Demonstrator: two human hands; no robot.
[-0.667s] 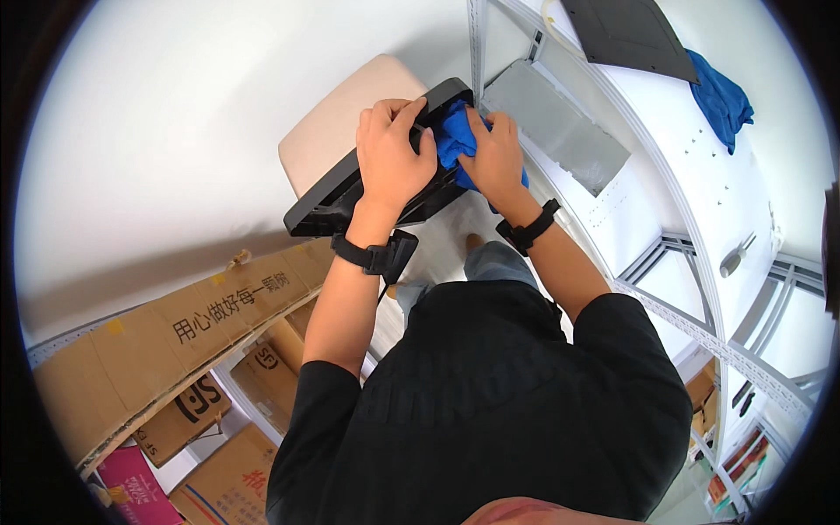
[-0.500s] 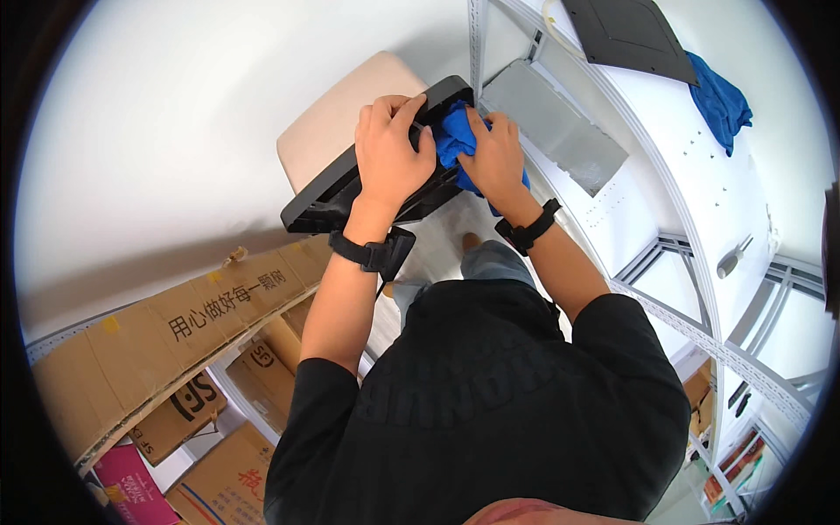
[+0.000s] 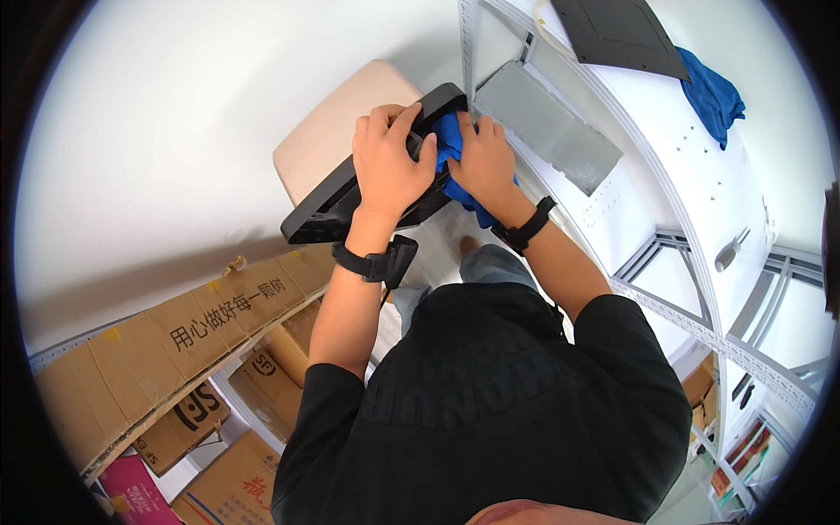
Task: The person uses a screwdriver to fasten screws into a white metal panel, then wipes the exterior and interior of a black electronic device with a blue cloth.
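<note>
A black rectangular frame-like casing point(image 3: 317, 213) is tilted in front of me, its far side against a beige padded seat point(image 3: 337, 118). My left hand point(image 3: 391, 171) is closed on the casing's upper edge, with the fingers over the rim and the thumb toward the inner side. Bunched inside the casing's right end is a blue cloth point(image 3: 448, 131). My right hand point(image 3: 486, 164) grips this cloth and presses it against the inner surface, and part of it hangs below the hand. Both wrists wear black straps with small dark modules.
White shelving on the right holds a grey flat panel point(image 3: 551, 127), a black plate point(image 3: 617, 39), a second blue cloth point(image 3: 713, 98), small screws point(image 3: 687, 149) and a grey-handled tool point(image 3: 731, 252). Cardboard boxes point(image 3: 197, 332) fill the shelf at lower left. A white wall point(image 3: 149, 149) stands behind.
My right hand has shifted slightly left and toward me with the blue cloth, along the casing's inside. The left hand keeps its hold on the rim. The whole view has shifted a little.
</note>
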